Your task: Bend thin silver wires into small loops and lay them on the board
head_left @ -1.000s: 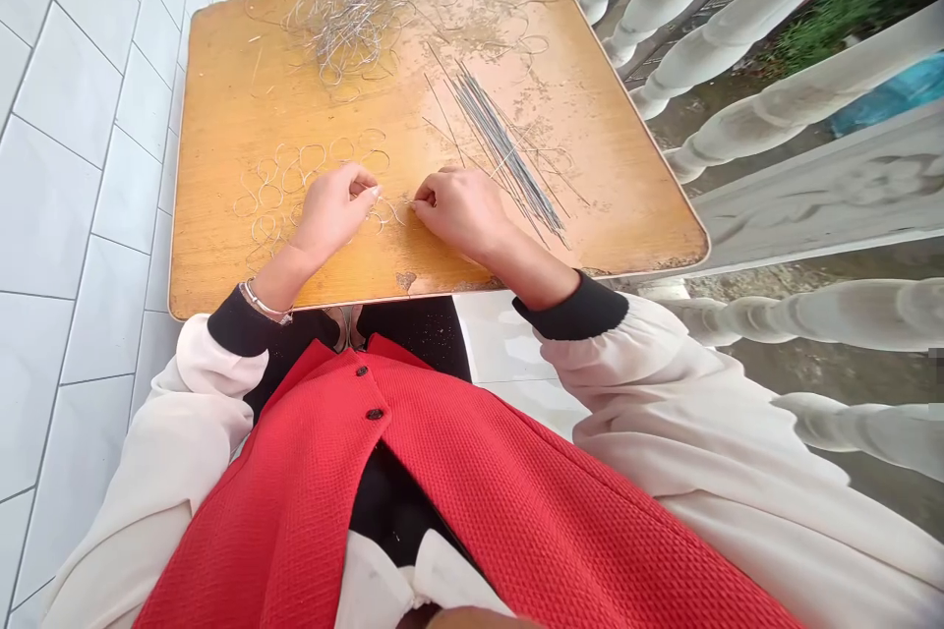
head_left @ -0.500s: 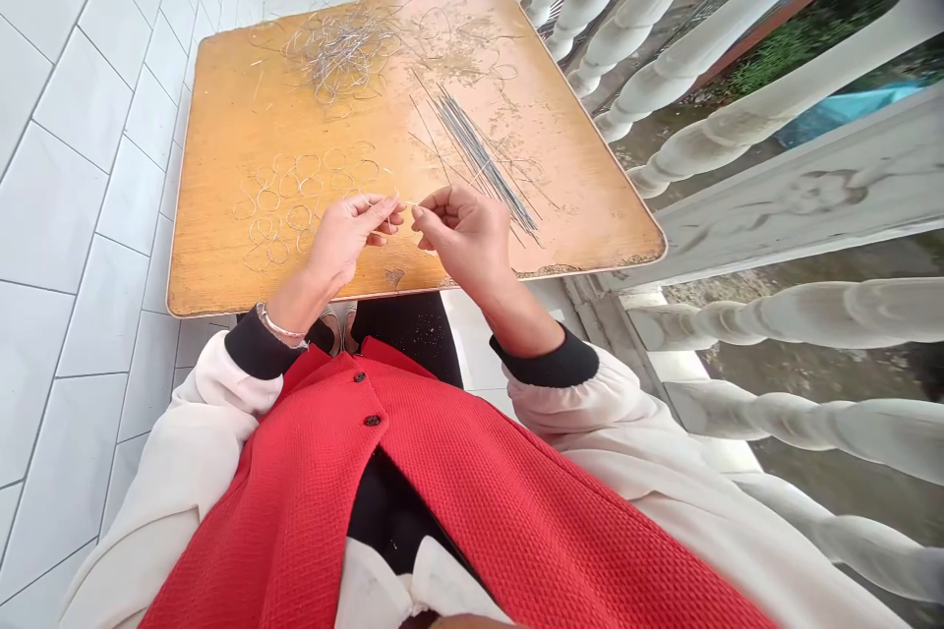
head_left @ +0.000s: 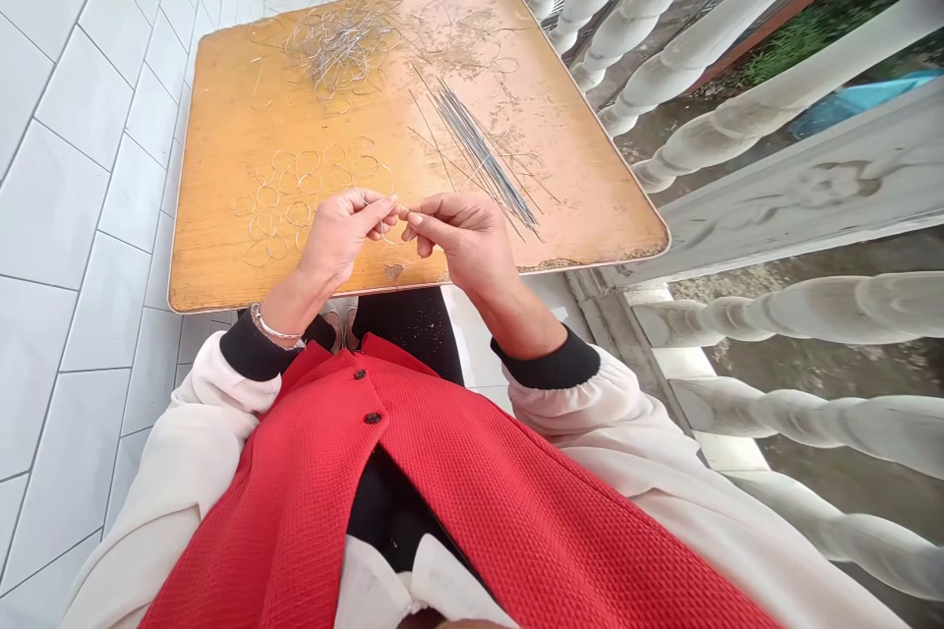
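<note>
The left hand [head_left: 340,241] and right hand [head_left: 461,241] are holding a thin wire [head_left: 390,211] up off the wooden worktop [head_left: 236,128], their fingers [head_left: 435,221] pinching it firmly, beside a spread of wire loops [head_left: 287,187].

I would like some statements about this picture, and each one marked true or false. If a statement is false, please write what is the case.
1. The left hand and right hand pinch a thin wire between their fingers. True.
2. The bracelet is on the right wrist. False: it is on the left wrist.
3. The straight wires stand upright in a cup. False: they lie flat on the tabletop.
4. Wire loops lie on the tabletop just beyond the left hand. True.
5. The vest is blue. False: it is red.
6. The tangled wire lies toward the far edge of the tabletop. True.
</note>
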Motion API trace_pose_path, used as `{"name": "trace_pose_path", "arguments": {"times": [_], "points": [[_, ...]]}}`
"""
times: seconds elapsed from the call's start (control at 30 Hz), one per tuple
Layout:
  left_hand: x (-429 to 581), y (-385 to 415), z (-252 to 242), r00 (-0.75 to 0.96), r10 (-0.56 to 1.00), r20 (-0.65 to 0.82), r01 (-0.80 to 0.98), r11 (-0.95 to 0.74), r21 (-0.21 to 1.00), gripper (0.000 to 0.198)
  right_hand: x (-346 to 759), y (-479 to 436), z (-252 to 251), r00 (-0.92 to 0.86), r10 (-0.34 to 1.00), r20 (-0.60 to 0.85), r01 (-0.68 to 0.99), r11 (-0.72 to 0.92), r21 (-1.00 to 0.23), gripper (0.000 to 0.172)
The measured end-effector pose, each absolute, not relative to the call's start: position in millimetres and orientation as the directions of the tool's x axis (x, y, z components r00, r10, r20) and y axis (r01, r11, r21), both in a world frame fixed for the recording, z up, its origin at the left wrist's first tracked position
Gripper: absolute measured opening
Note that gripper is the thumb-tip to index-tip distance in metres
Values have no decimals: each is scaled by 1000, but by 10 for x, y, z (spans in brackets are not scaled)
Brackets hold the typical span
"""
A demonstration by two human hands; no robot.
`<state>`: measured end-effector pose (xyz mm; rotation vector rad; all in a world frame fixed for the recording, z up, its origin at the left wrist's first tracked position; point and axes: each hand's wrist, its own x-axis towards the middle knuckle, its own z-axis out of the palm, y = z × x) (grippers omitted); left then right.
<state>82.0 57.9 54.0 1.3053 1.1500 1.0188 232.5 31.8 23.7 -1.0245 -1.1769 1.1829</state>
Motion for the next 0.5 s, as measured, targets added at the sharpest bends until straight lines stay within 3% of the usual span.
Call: {"name": "trace_pose_path", "arguments": {"times": [0.2, 0.5], "points": [[800, 589, 572, 149, 988, -37, 112, 20, 994, 26, 2329, 332, 207, -44, 994, 102, -155, 94, -983, 31], [774, 616, 608, 139, 989, -40, 162, 17, 987, 25, 2282, 270, 183, -132, 988, -83, -242, -113, -964, 44]]}}
